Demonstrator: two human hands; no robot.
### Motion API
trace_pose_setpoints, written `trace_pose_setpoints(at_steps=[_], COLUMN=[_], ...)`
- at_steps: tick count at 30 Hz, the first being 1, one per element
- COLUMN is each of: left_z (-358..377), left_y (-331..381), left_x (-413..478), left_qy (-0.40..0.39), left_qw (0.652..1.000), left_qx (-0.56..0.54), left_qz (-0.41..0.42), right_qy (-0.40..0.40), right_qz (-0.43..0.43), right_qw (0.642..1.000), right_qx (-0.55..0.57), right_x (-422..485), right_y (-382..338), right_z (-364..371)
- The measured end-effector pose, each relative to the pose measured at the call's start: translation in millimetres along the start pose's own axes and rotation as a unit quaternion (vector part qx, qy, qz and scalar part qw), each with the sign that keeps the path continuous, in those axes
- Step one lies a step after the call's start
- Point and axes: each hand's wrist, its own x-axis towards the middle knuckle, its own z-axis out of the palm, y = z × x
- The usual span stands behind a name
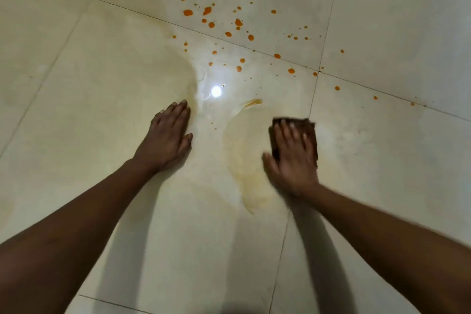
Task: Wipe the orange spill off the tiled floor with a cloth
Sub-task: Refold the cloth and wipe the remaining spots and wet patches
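Note:
Orange drops of the spill (238,22) are scattered over the pale tiled floor (102,79), from the top centre down to the right. Nearer me, a faint yellowish smear (242,150) curves across the tile. My right hand (290,158) lies flat on a dark brown folded cloth (309,127), pressing it on the floor just right of the smear; the hand is a little blurred. My left hand (169,135) rests palm down on the tile to the left, fingers together, holding nothing.
Dark grout lines (314,89) cross the floor and meet right of the spill. A bright lamp reflection (216,91) glares on wet tile between my hands. Another pale smear (163,71) spreads above my left hand.

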Motion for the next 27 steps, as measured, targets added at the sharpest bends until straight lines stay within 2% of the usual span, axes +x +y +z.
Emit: trace_pose_setpoints(at_steps=[1, 2, 4, 6, 8, 10, 12, 13, 14, 16, 18, 20, 22, 24, 25, 27], left_z=[3.5, 5.7, 7.4, 5.9, 1.6, -0.8, 2.8, 5.1, 7.0, 7.6, 3.8, 1.1, 2.2, 8.0, 10.9, 12.3], left_y=[-1.9, -4.2, -8.2, -8.8, -4.8, -4.3, -6.1, -7.3, -8.2, -9.1, -8.1, -3.7, -2.0, -7.1, -9.7, -11.5], left_x=[0.5, 2.0, 2.0, 1.8, 1.3, 1.1, 2.2, 2.6, 2.6, 2.2, 2.7, 1.3, 0.8, -0.8, 0.6, 2.6], left_qy=[0.005, 0.006, 0.001, -0.001, -0.007, -0.012, -0.007, -0.003, -0.001, -0.004, -0.011, -0.014, -0.011, -0.001, 0.005, 0.003], left_qw=[1.000, 1.000, 1.000, 1.000, 1.000, 1.000, 1.000, 1.000, 1.000, 1.000, 1.000, 1.000, 1.000, 1.000, 1.000, 1.000], left_qx=[0.003, 0.007, 0.008, 0.010, 0.007, 0.004, 0.006, 0.008, 0.011, 0.008, -0.001, -0.006, -0.010, -0.013, -0.012, -0.013], left_qz=[0.001, 0.004, 0.008, 0.009, 0.006, 0.004, 0.006, 0.007, 0.008, 0.009, 0.006, 0.001, 0.000, 0.004, 0.007, 0.010], right_qy=[0.011, 0.016, 0.001, -0.036, -0.057, -0.048, -0.011, -0.012, -0.010, -0.026, -0.068, -0.085, -0.057, -0.009, -0.007, -0.015], right_qz=[0.040, 0.032, -0.069, -0.164, -0.181, -0.121, -0.012, 0.001, -0.025, -0.148, -0.235, -0.258, -0.185, -0.069, -0.050, -0.096], right_qw=[0.999, 0.999, 0.998, 0.986, 0.982, 0.992, 1.000, 1.000, 1.000, 0.989, 0.970, 0.962, 0.981, 0.998, 0.999, 0.995], right_qx=[-0.003, -0.010, 0.008, 0.014, 0.013, -0.001, -0.004, -0.004, -0.002, 0.005, -0.010, -0.018, -0.027, -0.008, -0.004, 0.008], right_x=[32.8, 52.8, 36.4, -37.3, -88.8, -65.2, -0.8, 20.0, 23.7, -21.4, -101.0, -120.6, -68.0, 13.9, 42.2, 42.3], right_y=[-22.6, -52.8, -97.9, -86.2, -34.0, -3.1, -23.7, -49.8, -76.1, -99.4, -70.1, -22.0, -11.9, -55.0, -81.1, -109.8], right_z=[-1.3, 2.0, 21.1, 35.2, 23.0, 13.0, 7.7, 9.5, 15.7, 39.6, 41.4, 27.6, 17.4, 11.3, 13.7, 26.7])
